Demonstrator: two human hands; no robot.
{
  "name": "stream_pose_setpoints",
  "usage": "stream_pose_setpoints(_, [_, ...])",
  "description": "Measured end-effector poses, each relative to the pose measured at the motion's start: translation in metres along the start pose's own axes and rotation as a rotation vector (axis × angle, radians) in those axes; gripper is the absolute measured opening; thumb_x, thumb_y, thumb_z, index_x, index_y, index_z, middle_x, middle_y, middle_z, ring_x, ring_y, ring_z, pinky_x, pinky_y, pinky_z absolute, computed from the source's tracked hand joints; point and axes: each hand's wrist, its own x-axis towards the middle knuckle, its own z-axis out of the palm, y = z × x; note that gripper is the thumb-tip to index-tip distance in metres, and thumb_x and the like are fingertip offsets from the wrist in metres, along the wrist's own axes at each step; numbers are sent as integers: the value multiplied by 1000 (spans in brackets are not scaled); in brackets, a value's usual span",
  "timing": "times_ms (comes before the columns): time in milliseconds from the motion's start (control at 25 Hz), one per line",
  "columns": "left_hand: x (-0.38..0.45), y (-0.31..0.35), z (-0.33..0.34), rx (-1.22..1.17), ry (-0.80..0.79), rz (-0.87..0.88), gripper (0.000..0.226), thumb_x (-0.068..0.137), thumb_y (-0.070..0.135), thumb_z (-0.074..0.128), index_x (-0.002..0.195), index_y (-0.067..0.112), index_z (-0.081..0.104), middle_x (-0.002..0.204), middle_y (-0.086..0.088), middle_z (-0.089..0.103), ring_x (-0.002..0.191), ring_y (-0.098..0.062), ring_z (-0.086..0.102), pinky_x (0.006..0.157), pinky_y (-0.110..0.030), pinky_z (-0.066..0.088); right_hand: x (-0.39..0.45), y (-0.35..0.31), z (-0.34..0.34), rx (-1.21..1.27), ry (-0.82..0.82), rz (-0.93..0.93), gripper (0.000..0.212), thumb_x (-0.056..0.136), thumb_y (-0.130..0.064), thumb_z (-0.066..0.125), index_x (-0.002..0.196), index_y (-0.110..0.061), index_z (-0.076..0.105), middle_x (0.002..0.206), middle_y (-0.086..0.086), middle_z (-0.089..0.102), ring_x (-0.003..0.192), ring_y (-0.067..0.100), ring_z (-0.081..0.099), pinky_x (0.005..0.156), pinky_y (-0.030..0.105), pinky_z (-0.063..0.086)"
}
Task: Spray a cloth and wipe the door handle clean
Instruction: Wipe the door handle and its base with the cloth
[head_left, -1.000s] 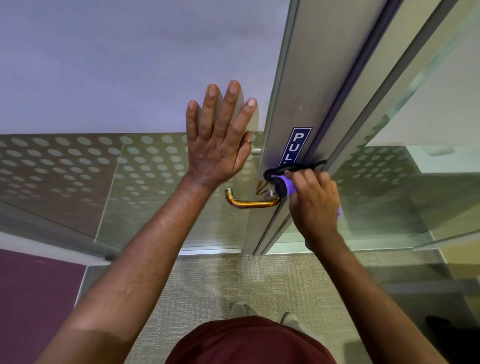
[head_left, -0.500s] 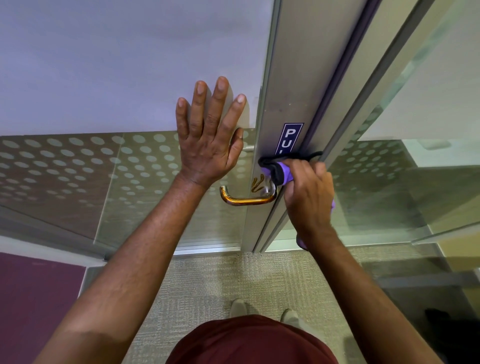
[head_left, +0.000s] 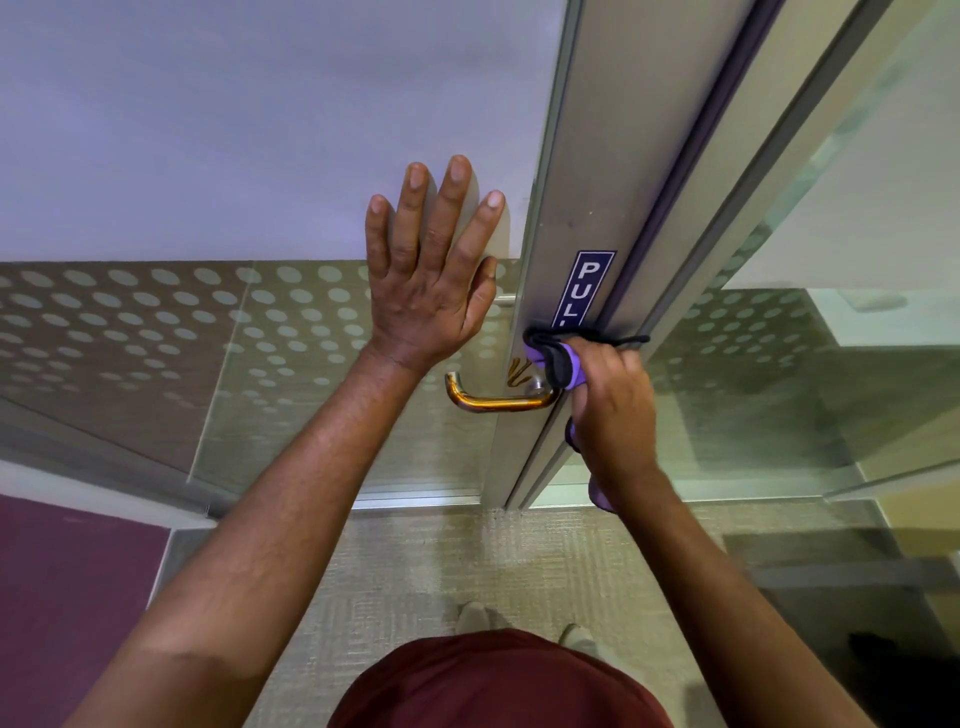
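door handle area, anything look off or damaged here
Nothing stands out. The door handle sits level and whole on the door frame. The right hand holds the purple cloth at its base, just under the PULL sign, and the left hand lies flat on the glass panel. No spills show.

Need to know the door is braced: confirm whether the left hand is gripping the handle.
No, the left hand lies flat, fingers spread, on the glass above the handle.

A pale carpeted floor (head_left: 415, 561) is seen across the lower frame, with a maroon patch (head_left: 67, 597) at lower left; two feet (head_left: 480, 618) are planted on it.
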Motion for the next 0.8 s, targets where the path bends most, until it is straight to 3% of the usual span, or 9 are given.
stream_pose_setpoints(200, [0, 0, 1, 4, 24, 24, 57, 101, 32, 53, 154, 19, 35, 168, -5, 19, 158, -23, -8, 127, -49, 0, 29, -19, -31, 201, 207, 58, 52, 83, 12, 49, 129, -7, 64, 120, 12, 68, 99, 27, 51, 87, 38, 45])
stream_pose_setpoints(360, [1, 0, 1, 7, 17, 22, 58, 101, 35, 49, 155, 20, 32, 172, 2, -9, 158, -22, -8, 127, -48, 0, 55, -31, -37, 157, 346, -47, 40, 103, -14, 57, 142, -8, 54, 135, 14, 57, 114, 29, 49, 101, 25, 35])
stream_pose_setpoints(480, [0, 0, 1, 3, 13, 24, 57, 101, 35, 50, 154, 19, 34, 172, 0, -4, 158, -23, -7, 127, -49, 1, 48, -16, -26, 57, 264, -224, 42, 106, -16, 48, 147, -9, 53, 139, 17, 53, 112, 35, 49, 103, 41, 43])
stream_pose_setpoints(600, [0, 0, 1, -3, 7, 7, 56, 101, 34, 52, 153, 19, 36, 169, -7, 16, 158, -22, -8, 126, -49, 2, 34, 6, -20, -23, 98, -340, 46, 106, -8, 37, 147, -12, 55, 136, 16, 58, 102, 35, 52, 91, 44, 47])
stream_pose_setpoints(640, [-1, 1, 1, 1, 8, 6, 57, 100, 33, 52, 153, 19, 36, 170, -7, 14, 158, -22, -8, 126, -49, 1, 29, 12, -18, -54, 22, -358, 51, 100, -2, 40, 147, -13, 55, 136, 14, 58, 99, 33, 52, 87, 44, 48])
stream_pose_setpoints(720, [0, 1, 1, 5, 12, 12, 58, 100, 33, 52, 154, 20, 34, 172, -1, 1, 158, -22, -8, 127, -49, 1, 17, 19, -12, -51, -107, -312, 68, 83, 4, 44, 147, -15, 55, 133, 11, 60, 96, 31, 51, 85, 43, 48])
stream_pose_setpoints(800, [0, 0, 2, 7, 13, 20, 58, 100, 32, 53, 154, 20, 33, 172, 1, -5, 158, -22, -9, 127, -48, 0, 2, 22, -6, 75, -203, -149, 77, 76, 11, 49, 148, -18, 55, 130, 8, 60, 99, 31, 52, 91, 36, 45])
